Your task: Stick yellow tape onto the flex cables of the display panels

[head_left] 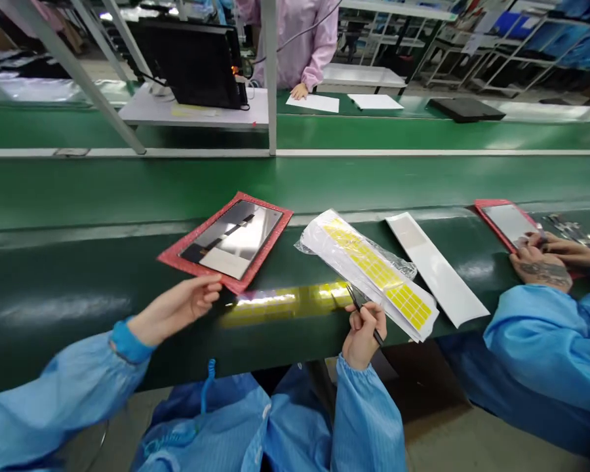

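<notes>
My left hand [181, 307] reaches forward, its fingertips at the near edge of a red foam mat [273, 244]. A dark, glossy display panel [231, 239] lies on that mat. My right hand [366, 335] grips a pair of black tweezers [361, 314], their tips near the lower edge of a stack of yellow label sheets [373, 272]. The sheets lie on clear plastic film. To their right is a long white strip [437, 269].
A co-worker's hands [541, 261] work at a second red mat [506, 223] on the right. A green conveyor belt [295, 187] runs across the view. Beyond a metal frame, a person in a pink gown [295, 39] stands beside a black monitor [187, 62].
</notes>
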{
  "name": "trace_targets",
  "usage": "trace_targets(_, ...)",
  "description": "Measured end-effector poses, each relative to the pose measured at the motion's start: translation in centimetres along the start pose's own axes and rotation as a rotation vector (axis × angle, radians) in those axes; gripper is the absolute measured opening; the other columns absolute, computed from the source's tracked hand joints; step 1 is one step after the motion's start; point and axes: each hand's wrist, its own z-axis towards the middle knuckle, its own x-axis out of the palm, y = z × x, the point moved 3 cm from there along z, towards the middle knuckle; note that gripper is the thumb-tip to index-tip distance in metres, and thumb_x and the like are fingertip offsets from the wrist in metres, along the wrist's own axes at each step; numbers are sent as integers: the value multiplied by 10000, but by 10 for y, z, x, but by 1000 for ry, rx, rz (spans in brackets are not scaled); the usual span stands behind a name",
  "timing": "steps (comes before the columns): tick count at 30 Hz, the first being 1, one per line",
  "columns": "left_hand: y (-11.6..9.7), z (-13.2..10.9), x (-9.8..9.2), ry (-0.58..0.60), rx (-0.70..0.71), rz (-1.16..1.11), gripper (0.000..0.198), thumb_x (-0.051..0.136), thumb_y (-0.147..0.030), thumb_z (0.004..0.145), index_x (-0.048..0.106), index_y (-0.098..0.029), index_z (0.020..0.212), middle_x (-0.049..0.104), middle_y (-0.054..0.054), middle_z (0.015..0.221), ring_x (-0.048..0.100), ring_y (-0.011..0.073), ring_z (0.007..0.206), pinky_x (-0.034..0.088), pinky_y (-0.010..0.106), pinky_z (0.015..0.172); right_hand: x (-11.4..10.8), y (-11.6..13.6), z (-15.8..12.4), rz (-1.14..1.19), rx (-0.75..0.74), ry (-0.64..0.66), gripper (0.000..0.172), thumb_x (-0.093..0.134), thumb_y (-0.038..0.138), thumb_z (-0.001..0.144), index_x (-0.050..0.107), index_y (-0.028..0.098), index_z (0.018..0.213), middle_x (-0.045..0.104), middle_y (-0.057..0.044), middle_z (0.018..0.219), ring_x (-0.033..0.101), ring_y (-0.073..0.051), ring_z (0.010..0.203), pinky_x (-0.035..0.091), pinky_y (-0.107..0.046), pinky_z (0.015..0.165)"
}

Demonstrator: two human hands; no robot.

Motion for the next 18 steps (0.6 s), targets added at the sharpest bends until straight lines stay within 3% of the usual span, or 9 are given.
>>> trace_targets(3, 51, -14, 26, 45, -176, -208, 224, 419, -46, 975, 496, -104, 773, 496, -5, 665, 434, 15, 468, 344, 96, 395, 2, 2, 0, -26, -22, 12, 116, 618, 255, 731, 522, 208, 776, 640, 23, 574, 308, -47, 393, 209, -200, 424)
trace_targets(7, 93, -11, 64, 190, -258, -410, 256, 468, -67, 974, 501, -89, 720, 463, -10, 659, 371, -4, 443, 270, 89, 356, 5, 5, -1, -53, -37, 31, 105, 592, 244, 710, 507, 212, 764, 629, 36, 554, 295, -49, 393, 204, -197, 425)
trace_targets(12, 118, -2, 88, 266, -248, -478, 237, 494, -67, 961, 532, -74, 727, 474, -11, 669, 335, -14, 445, 237, 86, 372, 15, 15, -17, -80, -19, 154, 123, 587, 231, 693, 495, 215, 773, 615, 44, 538, 319, -52, 384, 199, -191, 419)
trace_targets(18, 130, -4, 82, 313, -290, -488, 159, 483, -142, 952, 579, -93, 834, 596, 37, 760, 479, 33, 490, 358, 114, 428, 48, 28, -47, -137, 32, 408, 119, 581, 200, 686, 500, 225, 769, 520, 77, 524, 445, -81, 410, 254, -199, 424)
